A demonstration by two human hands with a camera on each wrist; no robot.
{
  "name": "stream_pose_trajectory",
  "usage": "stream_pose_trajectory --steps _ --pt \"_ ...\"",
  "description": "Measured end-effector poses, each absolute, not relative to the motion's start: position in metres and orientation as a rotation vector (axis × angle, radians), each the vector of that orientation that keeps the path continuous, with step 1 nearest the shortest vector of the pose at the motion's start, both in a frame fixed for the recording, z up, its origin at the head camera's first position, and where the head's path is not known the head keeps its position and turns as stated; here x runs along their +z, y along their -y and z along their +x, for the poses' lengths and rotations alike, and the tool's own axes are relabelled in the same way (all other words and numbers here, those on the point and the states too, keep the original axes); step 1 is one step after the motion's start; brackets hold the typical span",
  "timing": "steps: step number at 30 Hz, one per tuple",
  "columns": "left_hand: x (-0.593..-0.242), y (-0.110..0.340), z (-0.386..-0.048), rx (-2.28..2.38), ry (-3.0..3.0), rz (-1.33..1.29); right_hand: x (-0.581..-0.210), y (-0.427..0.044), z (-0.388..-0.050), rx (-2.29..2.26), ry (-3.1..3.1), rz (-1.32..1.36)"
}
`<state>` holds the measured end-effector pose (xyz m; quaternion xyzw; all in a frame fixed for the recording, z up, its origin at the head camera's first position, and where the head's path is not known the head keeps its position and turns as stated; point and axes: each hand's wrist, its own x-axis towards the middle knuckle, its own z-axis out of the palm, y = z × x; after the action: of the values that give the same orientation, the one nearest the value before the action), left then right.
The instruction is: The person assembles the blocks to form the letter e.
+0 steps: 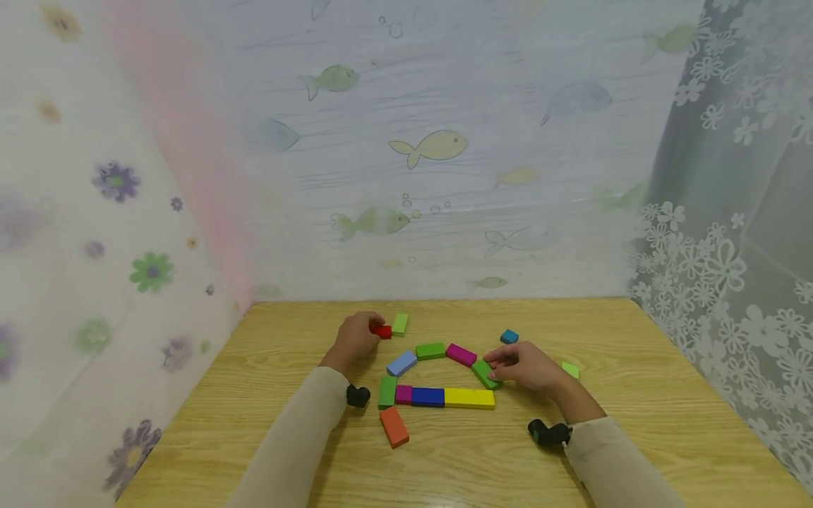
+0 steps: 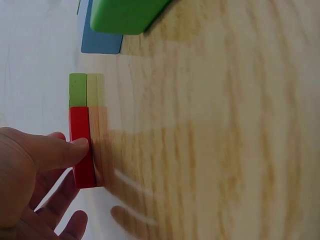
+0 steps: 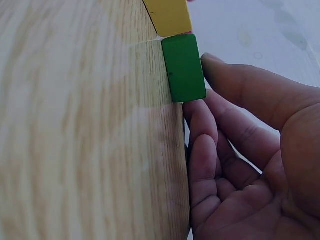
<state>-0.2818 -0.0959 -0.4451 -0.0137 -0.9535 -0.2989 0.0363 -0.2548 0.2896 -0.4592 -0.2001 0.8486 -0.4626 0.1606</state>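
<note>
Presently, left hand [image 1: 358, 334] pinches red oblong block [image 2: 81, 124]; right hand [image 1: 528, 366] pinches green oblong block [image 3: 184, 69]: slipping could jar magenta oblong block [image 1: 461, 355].

Apparently thirteen blocks [image 1: 469, 398], one left hand [image 1: 357, 339], one right hand [image 1: 528, 365], two wrist cameras [image 1: 358, 396], one table [image 1: 470, 466]

A red block [image 1: 383, 331] and a green block [image 1: 484, 374] are looking bright; the light-brown tabletop [image 1: 464, 458] is showing wavy lines.
</note>
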Motion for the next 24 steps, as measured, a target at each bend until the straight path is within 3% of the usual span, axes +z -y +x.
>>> stream_pose_trajectory --steps 24 --pt "-0.431 0.089 -0.274 -0.823 2.949 -0.067 -0.460 -0.291 -0.254 -1.339 -2.408 -0.570"
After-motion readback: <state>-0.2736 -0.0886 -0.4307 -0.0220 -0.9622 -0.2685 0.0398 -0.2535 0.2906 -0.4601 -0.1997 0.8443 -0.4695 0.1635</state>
